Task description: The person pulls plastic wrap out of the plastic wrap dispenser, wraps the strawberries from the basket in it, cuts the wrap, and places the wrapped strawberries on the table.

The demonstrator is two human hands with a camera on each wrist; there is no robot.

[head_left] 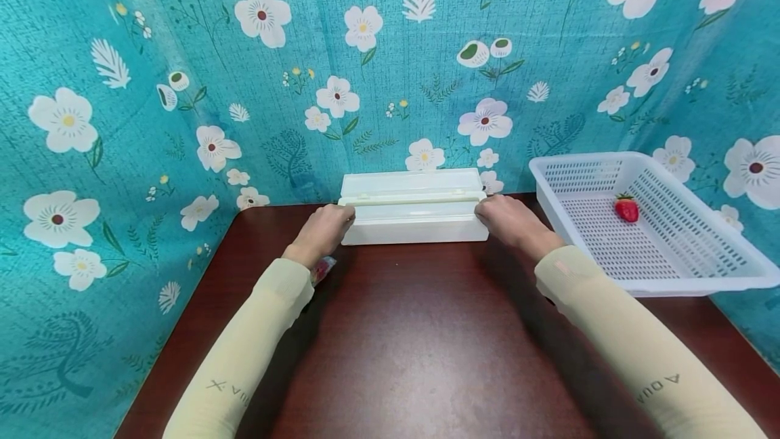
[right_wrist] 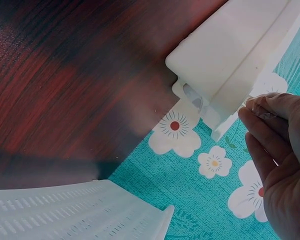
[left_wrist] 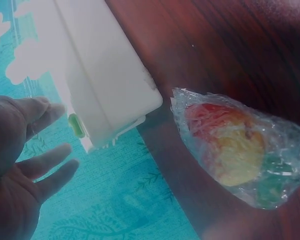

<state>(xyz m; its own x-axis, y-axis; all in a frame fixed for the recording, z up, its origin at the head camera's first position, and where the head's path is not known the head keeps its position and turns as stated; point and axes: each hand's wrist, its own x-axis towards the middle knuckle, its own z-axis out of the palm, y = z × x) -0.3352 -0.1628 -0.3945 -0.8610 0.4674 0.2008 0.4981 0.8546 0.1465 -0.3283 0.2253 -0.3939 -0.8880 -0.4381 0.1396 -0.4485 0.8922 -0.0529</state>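
Note:
A long white cling film dispenser [head_left: 417,230] stands at the back of the table, its lid [head_left: 411,183] raised. At its left end, my left hand [head_left: 329,225] pinches the edge of clear cling film between thumb and forefinger; the other fingers are spread in the left wrist view. My right hand [head_left: 508,221] is at the opposite end, pinching crinkled clear film [right_wrist: 265,109] with thumb and fingertips. Beside the dispenser, under my left wrist, lies a clear plastic-wrapped bundle [left_wrist: 235,145] with red, yellow and green contents.
A white perforated plastic basket [head_left: 615,284] stands on the right side of the table, with a red strawberry [head_left: 626,208] inside. A teal flowered curtain [head_left: 390,46] hangs behind the dark reddish-brown table [head_left: 414,344] and along its sides.

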